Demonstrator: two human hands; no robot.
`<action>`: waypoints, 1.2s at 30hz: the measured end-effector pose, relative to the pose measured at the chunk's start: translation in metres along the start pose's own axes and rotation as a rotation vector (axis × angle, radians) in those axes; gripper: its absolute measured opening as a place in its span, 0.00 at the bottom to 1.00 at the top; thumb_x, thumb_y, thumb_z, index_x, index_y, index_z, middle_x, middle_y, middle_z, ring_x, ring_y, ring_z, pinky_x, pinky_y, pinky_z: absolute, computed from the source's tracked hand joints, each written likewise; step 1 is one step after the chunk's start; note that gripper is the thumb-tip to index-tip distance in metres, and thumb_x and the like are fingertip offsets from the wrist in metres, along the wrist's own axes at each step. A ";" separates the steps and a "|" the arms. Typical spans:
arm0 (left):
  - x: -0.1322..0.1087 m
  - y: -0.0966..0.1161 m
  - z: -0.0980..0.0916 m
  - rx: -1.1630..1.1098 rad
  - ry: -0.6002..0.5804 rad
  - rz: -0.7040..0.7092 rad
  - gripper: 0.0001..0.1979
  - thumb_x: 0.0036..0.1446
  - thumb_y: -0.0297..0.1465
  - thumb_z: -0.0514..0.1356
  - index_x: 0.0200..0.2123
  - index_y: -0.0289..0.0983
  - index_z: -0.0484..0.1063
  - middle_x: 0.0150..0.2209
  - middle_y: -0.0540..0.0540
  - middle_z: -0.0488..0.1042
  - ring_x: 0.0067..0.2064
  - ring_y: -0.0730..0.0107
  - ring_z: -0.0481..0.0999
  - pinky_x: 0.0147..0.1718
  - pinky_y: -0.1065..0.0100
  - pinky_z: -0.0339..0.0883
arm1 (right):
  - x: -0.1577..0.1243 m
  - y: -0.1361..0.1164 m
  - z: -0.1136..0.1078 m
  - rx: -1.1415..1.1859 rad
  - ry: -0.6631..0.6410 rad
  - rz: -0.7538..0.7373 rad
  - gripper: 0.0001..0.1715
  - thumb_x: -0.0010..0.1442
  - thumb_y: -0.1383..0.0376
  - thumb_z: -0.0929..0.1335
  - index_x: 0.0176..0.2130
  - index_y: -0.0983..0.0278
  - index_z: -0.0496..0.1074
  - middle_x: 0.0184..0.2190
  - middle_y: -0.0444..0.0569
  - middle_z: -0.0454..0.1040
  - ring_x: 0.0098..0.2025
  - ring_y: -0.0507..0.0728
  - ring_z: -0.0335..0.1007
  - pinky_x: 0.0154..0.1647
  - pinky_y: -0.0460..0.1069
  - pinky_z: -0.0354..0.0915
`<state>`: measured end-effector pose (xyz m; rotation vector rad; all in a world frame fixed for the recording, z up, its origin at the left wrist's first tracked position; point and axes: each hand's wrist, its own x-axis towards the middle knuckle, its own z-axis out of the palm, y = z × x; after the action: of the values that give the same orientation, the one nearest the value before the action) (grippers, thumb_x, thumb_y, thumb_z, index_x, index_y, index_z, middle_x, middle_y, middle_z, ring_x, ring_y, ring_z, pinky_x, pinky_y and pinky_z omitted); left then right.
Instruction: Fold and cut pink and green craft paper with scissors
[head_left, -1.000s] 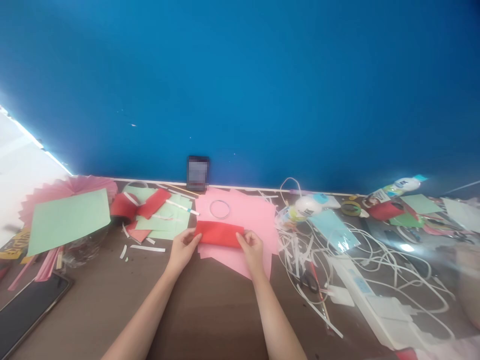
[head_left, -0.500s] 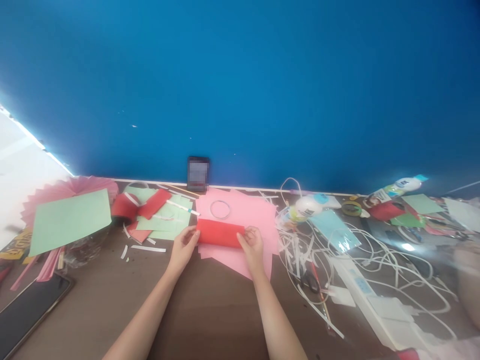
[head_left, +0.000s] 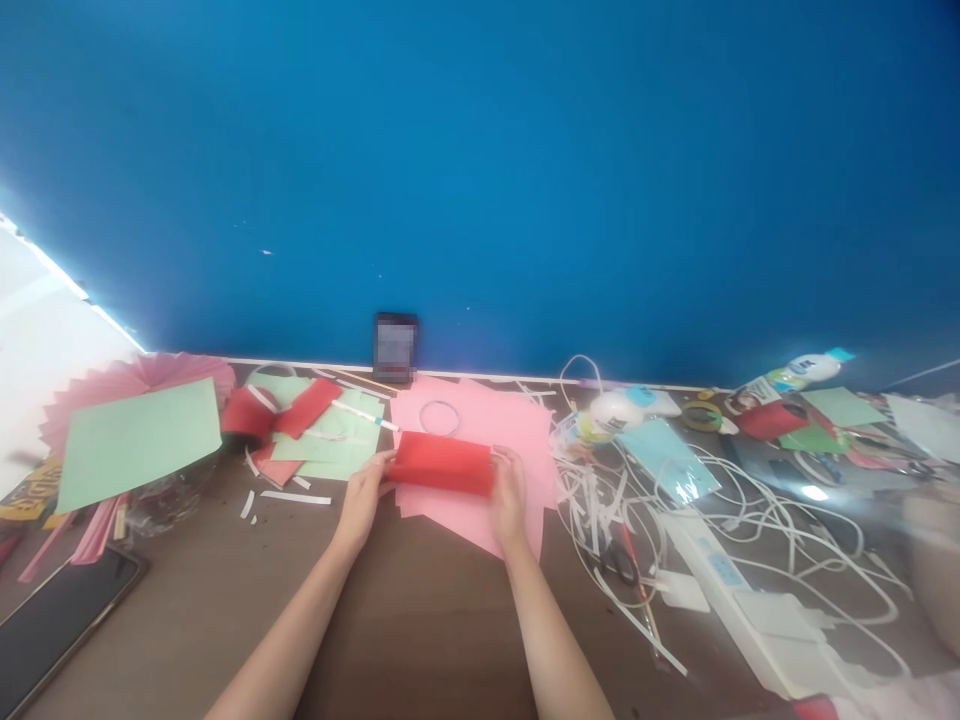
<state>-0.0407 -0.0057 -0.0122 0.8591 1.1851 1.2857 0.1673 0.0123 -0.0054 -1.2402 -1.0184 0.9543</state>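
I have the folded red paper (head_left: 444, 463) in front of the pink sheets (head_left: 517, 430), covering part of them, my left hand (head_left: 365, 497) gripping its left end and my right hand (head_left: 509, 497) gripping its right end, fingers drawn narrow on both; whether its lower edge touches the pink sheets I can't tell. Its upper edge comes close below the thin ring (head_left: 439, 402) lying on the pink sheets. From their near edge the brown tabletop (head_left: 412, 620) runs toward me between my forearms. Left of the pink sheets, green sheets (head_left: 360, 450) crowd my side; right of them, a glue bottle (head_left: 619, 410) and tangled white cables (head_left: 750, 480) sit close, with the scissors (head_left: 621, 560) nearer me. Behind them, a small dark device (head_left: 395, 347) stands at the blue wall (head_left: 480, 180). Half a second ago my right thumb pressed the red paper's front face; now that hand has shifted out around the end, and the paper's upper edge sits a little higher.
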 end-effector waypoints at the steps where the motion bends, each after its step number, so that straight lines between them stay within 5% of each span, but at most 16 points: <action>1: 0.000 -0.001 -0.001 -0.007 0.015 -0.022 0.23 0.55 0.45 0.49 0.35 0.33 0.75 0.52 0.38 0.66 0.51 0.53 0.67 0.41 0.59 0.69 | 0.001 0.001 0.000 0.026 0.001 0.004 0.19 0.56 0.52 0.61 0.42 0.61 0.65 0.39 0.51 0.70 0.42 0.57 0.67 0.41 0.51 0.64; 7: 0.001 -0.001 -0.003 0.174 0.043 0.111 0.15 0.47 0.39 0.61 0.37 0.37 0.75 0.50 0.41 0.69 0.55 0.57 0.64 0.53 0.58 0.59 | 0.001 0.001 -0.001 -0.002 -0.031 0.033 0.17 0.51 0.57 0.68 0.41 0.61 0.68 0.42 0.51 0.70 0.45 0.58 0.67 0.45 0.52 0.63; 15: -0.001 0.006 -0.001 0.114 0.051 0.119 0.18 0.48 0.38 0.60 0.42 0.37 0.72 0.54 0.41 0.65 0.57 0.59 0.62 0.55 0.60 0.57 | -0.001 -0.002 0.001 -0.169 -0.134 0.037 0.13 0.49 0.58 0.69 0.36 0.62 0.71 0.37 0.49 0.74 0.41 0.58 0.70 0.44 0.53 0.65; 22: 0.001 0.000 -0.001 0.133 0.021 0.090 0.17 0.46 0.37 0.61 0.40 0.36 0.73 0.52 0.40 0.67 0.54 0.57 0.65 0.52 0.59 0.60 | -0.001 0.000 0.000 -0.186 -0.097 -0.008 0.15 0.51 0.58 0.68 0.38 0.62 0.70 0.38 0.51 0.73 0.42 0.58 0.69 0.45 0.54 0.65; 25: 0.003 -0.005 -0.005 0.190 0.136 0.129 0.17 0.48 0.36 0.59 0.41 0.36 0.72 0.48 0.40 0.71 0.51 0.58 0.69 0.52 0.58 0.61 | -0.001 -0.004 -0.005 -0.196 -0.052 -0.067 0.19 0.55 0.57 0.65 0.45 0.62 0.66 0.41 0.53 0.72 0.39 0.56 0.69 0.43 0.54 0.65; 29: 0.005 -0.007 -0.012 0.278 0.404 0.244 0.18 0.53 0.34 0.55 0.48 0.38 0.68 0.51 0.42 0.68 0.53 0.61 0.66 0.54 0.58 0.58 | 0.006 -0.006 -0.016 -0.231 0.178 -0.216 0.18 0.57 0.58 0.62 0.45 0.63 0.65 0.42 0.53 0.69 0.38 0.55 0.68 0.44 0.54 0.63; 33: 0.002 -0.005 -0.010 0.397 0.450 0.326 0.21 0.54 0.31 0.53 0.52 0.41 0.63 0.58 0.42 0.57 0.59 0.61 0.58 0.54 0.61 0.57 | 0.018 0.000 -0.035 -0.451 0.345 -0.297 0.15 0.55 0.60 0.61 0.39 0.65 0.67 0.40 0.54 0.69 0.44 0.59 0.64 0.47 0.56 0.59; 36: -0.003 -0.002 -0.006 0.528 0.466 0.376 0.22 0.53 0.28 0.53 0.53 0.42 0.62 0.63 0.43 0.43 0.62 0.56 0.49 0.55 0.60 0.54 | 0.023 -0.003 -0.059 -0.667 0.285 -0.295 0.13 0.51 0.61 0.62 0.34 0.65 0.69 0.37 0.54 0.69 0.44 0.61 0.63 0.50 0.59 0.56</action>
<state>-0.0461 -0.0098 -0.0148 1.2477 1.8483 1.5559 0.2302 0.0173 -0.0031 -1.6495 -1.2904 0.1875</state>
